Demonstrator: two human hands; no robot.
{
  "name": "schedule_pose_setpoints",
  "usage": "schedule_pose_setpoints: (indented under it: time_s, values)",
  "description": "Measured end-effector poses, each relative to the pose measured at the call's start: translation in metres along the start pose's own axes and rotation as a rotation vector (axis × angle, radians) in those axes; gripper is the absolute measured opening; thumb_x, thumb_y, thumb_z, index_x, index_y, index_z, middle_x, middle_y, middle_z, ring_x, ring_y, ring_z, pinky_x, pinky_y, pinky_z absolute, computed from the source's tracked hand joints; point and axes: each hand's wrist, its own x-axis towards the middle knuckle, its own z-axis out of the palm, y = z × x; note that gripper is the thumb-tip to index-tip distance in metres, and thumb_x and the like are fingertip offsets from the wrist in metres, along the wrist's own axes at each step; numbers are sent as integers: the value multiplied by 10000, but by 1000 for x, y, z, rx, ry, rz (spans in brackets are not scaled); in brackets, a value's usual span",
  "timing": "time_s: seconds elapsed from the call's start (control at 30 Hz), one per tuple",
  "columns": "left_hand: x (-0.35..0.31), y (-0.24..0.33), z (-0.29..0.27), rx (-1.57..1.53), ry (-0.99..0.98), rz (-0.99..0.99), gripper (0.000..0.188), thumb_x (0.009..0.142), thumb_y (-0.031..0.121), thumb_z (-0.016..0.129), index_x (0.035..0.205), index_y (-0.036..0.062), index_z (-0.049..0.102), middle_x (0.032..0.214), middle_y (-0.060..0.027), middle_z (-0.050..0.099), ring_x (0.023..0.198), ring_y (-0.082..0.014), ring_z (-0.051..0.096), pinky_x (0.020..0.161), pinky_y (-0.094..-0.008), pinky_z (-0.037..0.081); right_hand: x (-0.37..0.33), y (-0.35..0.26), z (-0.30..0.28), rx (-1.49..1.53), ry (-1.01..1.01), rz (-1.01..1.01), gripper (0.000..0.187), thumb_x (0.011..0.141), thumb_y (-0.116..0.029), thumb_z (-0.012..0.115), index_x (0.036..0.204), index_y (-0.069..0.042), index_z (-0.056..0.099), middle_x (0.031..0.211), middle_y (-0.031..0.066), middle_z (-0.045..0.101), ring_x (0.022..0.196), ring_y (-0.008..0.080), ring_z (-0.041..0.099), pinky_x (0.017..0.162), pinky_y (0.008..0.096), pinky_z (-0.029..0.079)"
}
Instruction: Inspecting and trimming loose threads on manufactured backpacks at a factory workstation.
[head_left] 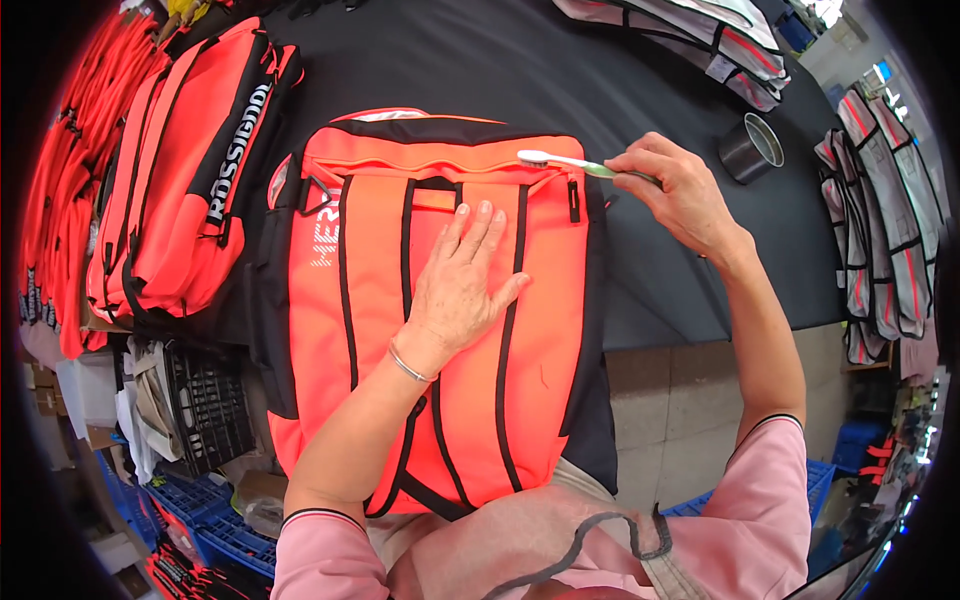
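Note:
A neon orange-red backpack (555, 330) with black trim lies in front of me, its shoulder straps facing up. My left hand (455, 275) rests flat on the straps with its fingers stretched out, pressing on the fabric below the top zipper. In my right hand (672, 185) is a toothbrush (572, 163) with a white and green handle, pinched near its end. The dark bristles of its head are over the orange top panel at the upper right, by the zipper seam; whether they touch it I cannot tell. A black zipper pull (573, 200) hangs beside that corner.
A dark metal cup (750, 148) stands on the black-covered table (680, 270) at right. More orange bags (165, 190) are stacked at left. Grey and white bags (690, 45) lie at the far right, others (880, 220) beyond the table's right side. Below left are a black crate (205, 405) and blue crates (225, 530).

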Motion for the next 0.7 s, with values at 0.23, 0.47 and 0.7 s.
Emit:
schedule_pose_setpoints:
  time_s: [0.23,0.47,0.7]
  values:
    - [-5,-2,4,9,-9,3,744,896,463,640,1445,12,420,1511,-173,392,1431,-346,313,1156,-444,303,21,0,5,-333,-120,-188,111,903,-172,622,916,-70,664,919,38,583,773,289,626,639,406,495]
    - [-3,0,0,17,-27,-29,756,892,466,643,1457,23,406,1529,-163,369,1434,-345,308,1156,-461,294,29,-1,-4,-325,-195,-253,87,877,-141,640,897,-58,655,901,56,570,750,294,612,627,397,482]
    - [-4,-1,1,-26,-14,-21,747,881,453,658,1433,3,432,1512,-177,388,1427,-357,315,1149,-462,307,28,-6,-8,-344,-239,-150,99,858,-115,668,926,-43,680,871,75,566,758,291,616,652,380,476]
